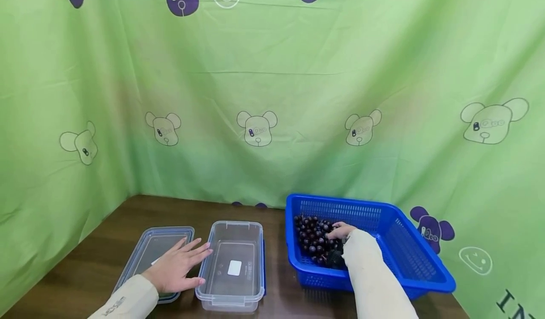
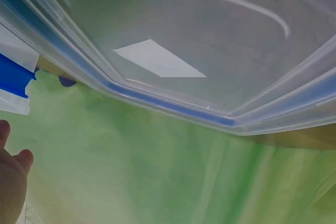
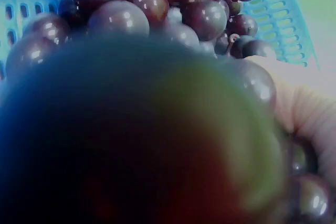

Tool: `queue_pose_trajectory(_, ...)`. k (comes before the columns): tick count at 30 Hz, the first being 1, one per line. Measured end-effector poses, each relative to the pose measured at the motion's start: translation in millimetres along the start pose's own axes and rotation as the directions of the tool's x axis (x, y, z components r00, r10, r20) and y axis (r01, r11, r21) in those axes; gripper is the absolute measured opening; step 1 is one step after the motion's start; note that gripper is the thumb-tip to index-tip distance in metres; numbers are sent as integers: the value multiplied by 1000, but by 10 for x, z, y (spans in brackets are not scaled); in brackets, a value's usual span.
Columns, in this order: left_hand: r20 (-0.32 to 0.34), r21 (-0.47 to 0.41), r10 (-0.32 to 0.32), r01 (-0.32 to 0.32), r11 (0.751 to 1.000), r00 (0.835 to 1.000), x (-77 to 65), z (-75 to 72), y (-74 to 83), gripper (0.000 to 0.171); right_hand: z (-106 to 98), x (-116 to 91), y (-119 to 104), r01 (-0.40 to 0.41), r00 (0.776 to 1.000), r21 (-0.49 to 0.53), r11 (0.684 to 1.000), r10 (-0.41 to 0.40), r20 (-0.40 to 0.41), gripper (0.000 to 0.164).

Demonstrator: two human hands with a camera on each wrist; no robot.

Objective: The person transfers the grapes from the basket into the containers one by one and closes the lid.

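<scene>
My left hand (image 1: 176, 267) is spread with straight fingers, its fingertips right at the left rim of a clear plastic food container (image 1: 235, 252). Beneath that hand lies the container's clear lid (image 1: 163, 241), edged with a blue seal; in the left wrist view the lid (image 2: 173, 19) fills the upper part, and two fingertips (image 2: 23, 158) show at the left edge. Over in the blue basket, my right hand (image 1: 342, 231) reaches down onto a heap of dark purple grapes (image 1: 312, 238). Close-up grapes (image 3: 205, 19) hide most of its fingers, so I cannot tell whether they grip any.
The blue perforated basket (image 1: 426, 262) stands on the right side of the brown wooden table (image 1: 278, 271), grapes gathered in its left part. A white label (image 1: 234, 268) shows on the container. Green printed cloth (image 1: 259, 167) hangs behind and at both sides.
</scene>
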State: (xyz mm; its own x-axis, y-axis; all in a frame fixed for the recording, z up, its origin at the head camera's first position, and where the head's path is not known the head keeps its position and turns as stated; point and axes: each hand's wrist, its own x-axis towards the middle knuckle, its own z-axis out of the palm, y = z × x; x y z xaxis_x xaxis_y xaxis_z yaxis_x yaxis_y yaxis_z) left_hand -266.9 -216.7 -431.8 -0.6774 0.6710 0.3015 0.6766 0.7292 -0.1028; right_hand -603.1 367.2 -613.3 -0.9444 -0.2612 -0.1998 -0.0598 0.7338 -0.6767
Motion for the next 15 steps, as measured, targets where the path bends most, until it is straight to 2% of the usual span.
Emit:
queue_pose_trajectory(1, -1, -3, -1, 1, 1000, 1000, 6, -1, 0, 62, -20, 223, 231, 3, 1000, -10, 1000, -3, -6, 81)
queue_pose_trajectory(2, 6, -5, -4, 4, 1000, 1000, 11, -4, 3, 62, -41, 234, 221, -4, 1000, -20, 1000, 3, -8, 78)
queue_pose_trajectory(3, 13, -9, -8, 8, 1000, 1000, 14, -8, 7, 62, -80, 136, 98, -12, 1000, -3, 1000, 12, 10, 74)
queue_pose_trajectory(5, 31, -19, -13, 14, 1000, 999, 17, -6, 11, 63, -141, -276, -373, -55, 998, 20, 998, 55, 12, 71)
queue_pose_trajectory(6, 40, -25, -17, 18, 1000, 999, 19, -5, 13, 63, -195, -501, -598, -26, 999, 38, 999, 25, 29, 68)
queue_pose_trajectory(8, 50, -33, -23, 25, 999, 998, 22, -7, 12, 63, -265, -936, -1102, -35, 999, 83, 996, 34, 17, 67)
queue_pose_trajectory(10, 52, -37, -26, 28, 999, 998, 22, -13, 8, 62, -330, -1225, -1436, -19, 1000, 92, 996, 18, 9, 66)
queue_pose_trajectory(12, 52, -36, -22, 24, 999, 998, 19, -21, 5, 62, -372, -1360, -1620, -10, 1000, 110, 994, 9, 8, 66)
queue_pose_trajectory(13, 54, -37, -22, 24, 999, 998, 16, -22, 1, 62, -372, -1395, -1708, -41, 999, 123, 992, 42, -3, 69)
queue_pose_trajectory(15, 58, -35, -20, 22, 999, 998, 7, -24, -3, 62, -406, -1332, -1672, -35, 999, 138, 990, 35, 7, 71)
